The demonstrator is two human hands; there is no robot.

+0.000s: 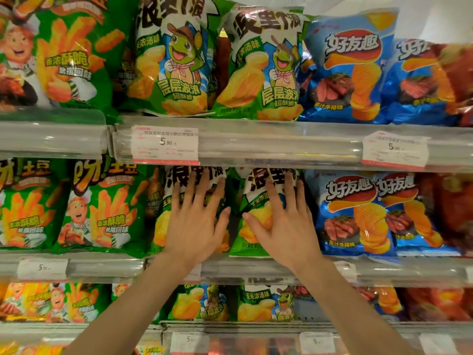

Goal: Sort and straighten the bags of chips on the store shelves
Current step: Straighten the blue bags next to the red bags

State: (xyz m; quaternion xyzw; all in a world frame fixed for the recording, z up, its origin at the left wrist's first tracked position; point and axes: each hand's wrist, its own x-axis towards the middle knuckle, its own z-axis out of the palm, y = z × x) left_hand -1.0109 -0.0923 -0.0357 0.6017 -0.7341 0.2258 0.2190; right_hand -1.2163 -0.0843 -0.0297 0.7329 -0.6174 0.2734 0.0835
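2 glossy green-and-white corn-chip bags sit side by side on the mid shelf: left bag [163, 213] and right bag [252, 216]. Left hand [195, 221] and right hand [284, 221] lie flat on them, fingers spread, grip open, nothing clasped. Best bet imo: press evenly w/ both palms, square the tops, keep clear of the blue steak-flavour bags [358, 213] beside.

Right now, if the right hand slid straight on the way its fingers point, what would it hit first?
The right hand lies flat on a green chip bag, fingers pointing up. It would probably meet the clear shelf rail first.
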